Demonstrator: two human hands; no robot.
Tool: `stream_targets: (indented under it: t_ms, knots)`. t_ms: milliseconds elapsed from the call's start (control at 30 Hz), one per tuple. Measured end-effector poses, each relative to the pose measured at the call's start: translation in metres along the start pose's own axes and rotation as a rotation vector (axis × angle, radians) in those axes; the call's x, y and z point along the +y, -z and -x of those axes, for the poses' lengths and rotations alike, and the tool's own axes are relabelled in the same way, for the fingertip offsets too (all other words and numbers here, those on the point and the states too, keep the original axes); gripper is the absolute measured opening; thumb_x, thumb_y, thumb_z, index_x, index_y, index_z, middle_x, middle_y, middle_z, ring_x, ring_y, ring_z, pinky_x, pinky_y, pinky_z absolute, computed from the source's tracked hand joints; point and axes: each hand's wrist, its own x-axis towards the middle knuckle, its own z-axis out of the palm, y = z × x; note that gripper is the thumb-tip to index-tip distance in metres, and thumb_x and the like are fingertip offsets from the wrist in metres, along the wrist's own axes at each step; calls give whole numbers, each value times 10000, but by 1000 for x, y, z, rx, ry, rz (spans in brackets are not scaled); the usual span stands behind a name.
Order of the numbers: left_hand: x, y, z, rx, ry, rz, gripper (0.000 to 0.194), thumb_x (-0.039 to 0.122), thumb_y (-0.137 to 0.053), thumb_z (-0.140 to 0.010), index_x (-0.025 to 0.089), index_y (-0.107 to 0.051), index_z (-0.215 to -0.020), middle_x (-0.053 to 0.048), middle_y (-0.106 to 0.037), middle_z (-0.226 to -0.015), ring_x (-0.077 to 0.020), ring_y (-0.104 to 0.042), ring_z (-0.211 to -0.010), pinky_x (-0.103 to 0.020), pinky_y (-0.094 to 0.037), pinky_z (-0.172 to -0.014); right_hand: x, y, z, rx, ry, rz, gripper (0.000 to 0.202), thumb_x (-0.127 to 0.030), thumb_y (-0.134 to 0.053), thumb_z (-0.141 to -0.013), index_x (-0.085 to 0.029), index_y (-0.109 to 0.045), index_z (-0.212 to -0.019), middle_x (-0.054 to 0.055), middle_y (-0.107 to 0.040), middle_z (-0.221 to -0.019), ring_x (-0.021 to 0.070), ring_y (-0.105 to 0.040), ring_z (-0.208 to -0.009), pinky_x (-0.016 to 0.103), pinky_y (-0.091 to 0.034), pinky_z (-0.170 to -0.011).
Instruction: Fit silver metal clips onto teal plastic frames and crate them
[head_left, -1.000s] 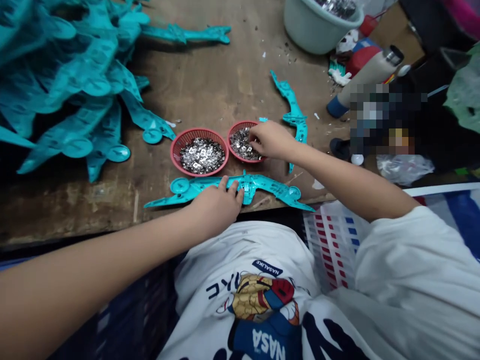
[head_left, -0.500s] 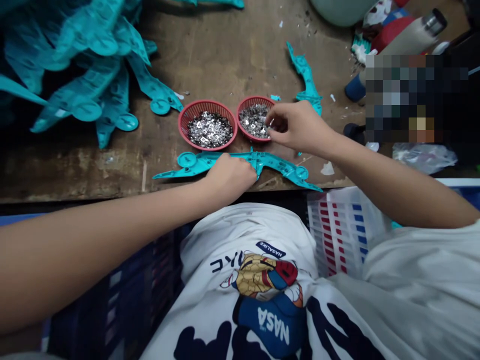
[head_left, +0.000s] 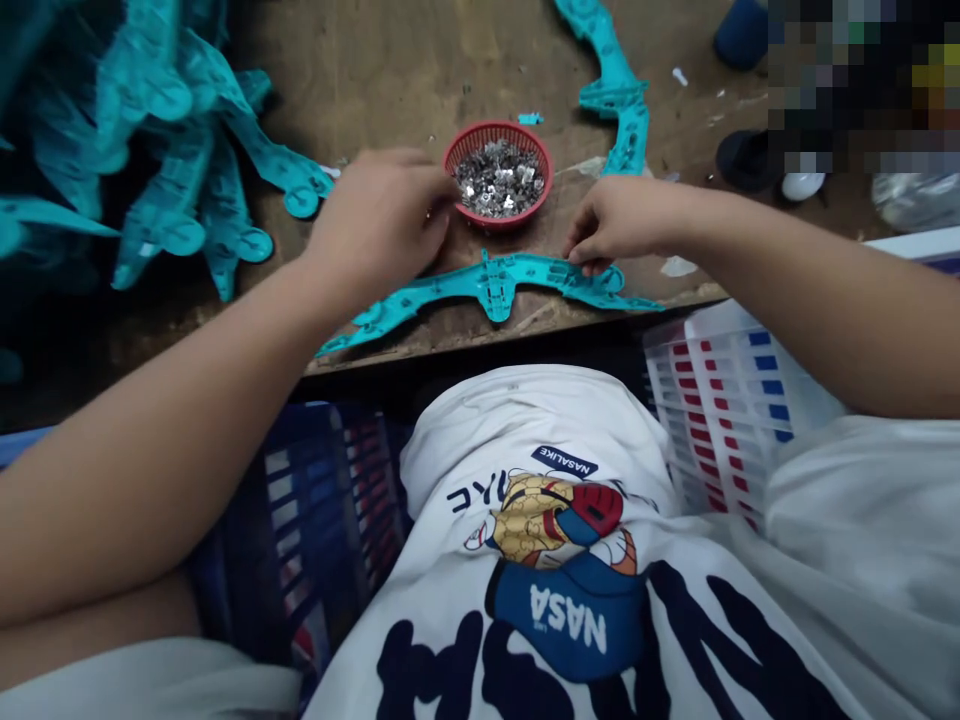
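Note:
A long teal plastic piece with two curved arms lies along the table's near edge. My right hand is closed in a pinch at its right arm, fingertips against or just over the plastic; whatever is between them is too small to make out. My left hand hovers above the piece's left arm with fingers curled together, and what they hold is hidden. Beside its fingertips stands a red basket of small shiny metal clips. My left hand covers the spot of the second red basket.
Many teal pieces are heaped at the left. Another teal piece lies beyond my right hand. A white slatted basket and a blue crate stand below the table edge. A plastic bag is at far right.
My right hand has moved from the clip basket down to the teal piece's right arm. My left hand has lifted off the piece and gone up and left, over the other basket. The view has shifted.

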Motion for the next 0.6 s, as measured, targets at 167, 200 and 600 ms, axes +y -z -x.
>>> stream_targets:
  t_ms: [167, 200, 600]
  knots:
    - [-3, 12, -4, -281, 487, -431, 488, 231, -646, -1159, 65, -890, -1548, -213, -860, -1493, -488, -786, -1564, -631, -644, -1356, -18, -2, 10, -55, -80, 92, 360, -496, -1055, -1115, -150, -972, -1169, 122, -928, -1036, 324, -945, -1105, 432, -782, -1083]
    - [-2, 11, -4, -334, 524, -439, 462, 256, -665, -1180, 75, -894, -1538, -229, -860, -1529, -479, -794, -1548, -602, -663, -1339, -21, -2, 12, -61, -79, 118, 346, -489, -1075, -1084, -182, -985, -1215, 124, -931, -1034, 350, -946, -1106, 457, -796, -1083]
    - [12, 11, -5, -268, 527, -401, 501, 225, -647, -1212, 71, -890, -1622, -293, -803, -1693, -481, -770, -1546, -651, -646, -1344, -34, -2, 20, -12, -15, 339, 357, -410, -948, -1064, -178, -1006, -1328, 136, -896, -927, 409, -903, -1043, 532, -781, -1060]
